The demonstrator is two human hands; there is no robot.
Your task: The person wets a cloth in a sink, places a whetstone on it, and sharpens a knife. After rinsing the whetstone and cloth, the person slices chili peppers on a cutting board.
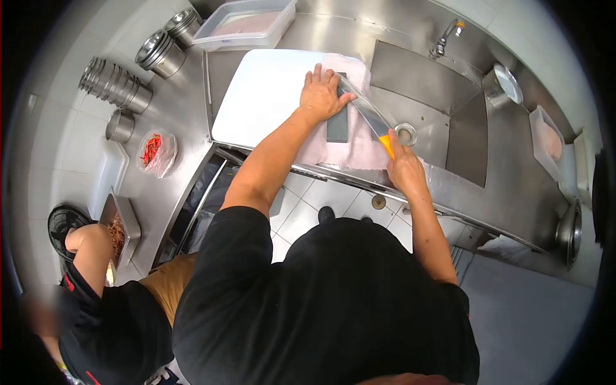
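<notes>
A long steel knife with a yellow handle (370,114) slants across a dark grey rectangular slab (337,129), the grip of our right hand (407,170) closed around its handle, our left hand (319,99) spread at the blade's far end, apparently steadying it. Beneath, we see a pale pink cloth (360,144), likely there against slipping, overlapping a white rectangular board (266,90) on the stainless-steel desk (183,122); we can read no brands or labels.

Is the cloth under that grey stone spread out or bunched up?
Spread, though wrinkled: the pink cloth extends past both sides of the grey stone.
</notes>
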